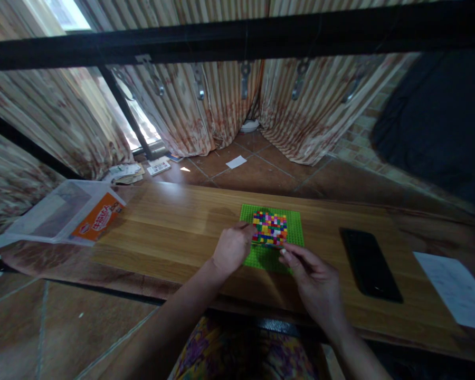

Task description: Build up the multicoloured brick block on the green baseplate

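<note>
A flat block of small multicoloured toy bricks (269, 228) is over a bright green studded baseplate (295, 227) on the wooden table. My left hand (233, 247) is closed at the block's left edge, its fingertips partly hidden behind the hand. At the lower right corner, my right hand (319, 277) pinches the block between thumb and forefinger. A dark shadow lies on the baseplate below the block's near edge. Whether the block is fully off the baseplate, I cannot tell.
A black phone (370, 264) lies on the table to the right, with a white paper (455, 287) beyond it. On the left stands a clear plastic box (55, 206) with an orange label (98, 217). A black metal bar with hooks (237, 45) crosses above the table's far side.
</note>
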